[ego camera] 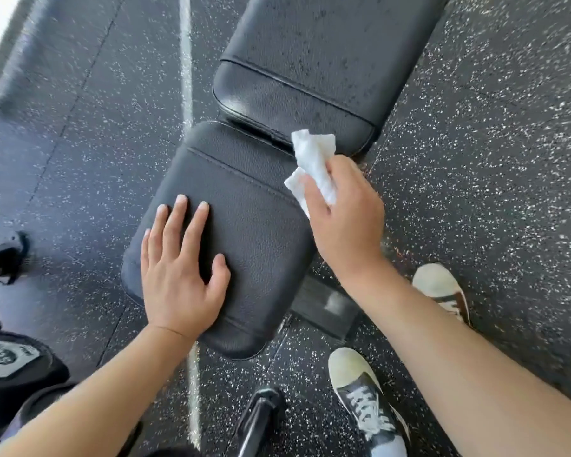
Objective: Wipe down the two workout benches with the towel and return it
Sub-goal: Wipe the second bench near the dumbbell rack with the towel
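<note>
A black padded workout bench lies below me: its seat pad (244, 206) is near, and its longer back pad (310, 54) runs away toward the top. My left hand (178, 268) rests flat on the seat pad's near left part, fingers straight and spread. My right hand (346, 219) grips a crumpled white towel (314, 159) at the seat pad's right edge, close to the gap between the two pads. Part of the towel sticks out above my fingers. Only this one bench is in view.
The floor (491, 159) is black rubber with white speckles, crossed by a white line (186, 61). My two shoes (363, 397) stand right of the bench's foot. A black metal bench foot (323, 305) shows under the seat. Dark weights (7, 357) lie at the lower left.
</note>
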